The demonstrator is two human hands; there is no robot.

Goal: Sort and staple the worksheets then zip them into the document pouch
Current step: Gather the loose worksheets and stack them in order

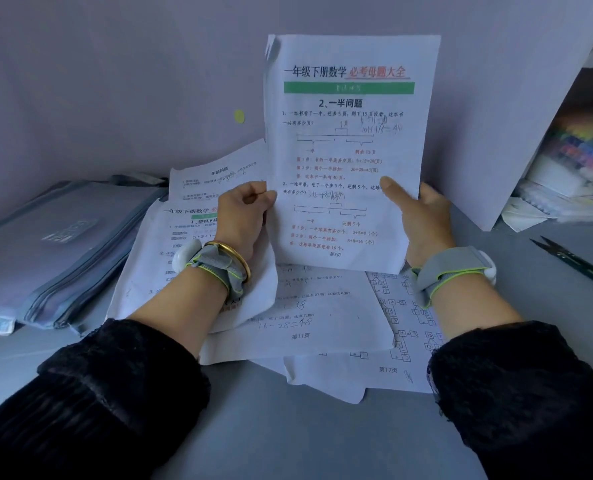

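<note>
I hold a printed worksheet (350, 140) upright in front of me; it has a green bar near the top and red and black text. My left hand (243, 216) grips its lower left edge. My right hand (419, 216) grips its lower right edge, thumb across the front. Several more worksheets (322, 323) lie spread flat on the grey table below and behind my hands, overlapping each other. The grey zip document pouch (56, 247) lies flat at the left, beside the loose sheets. No stapler is visible.
A dark pair of thread snips (575, 261) lies on the table at the right. Behind it a white panel (516, 126) leans, with colourful stacked items (575, 168) beyond. A wall with a small yellow dot (239, 116) stands close behind.
</note>
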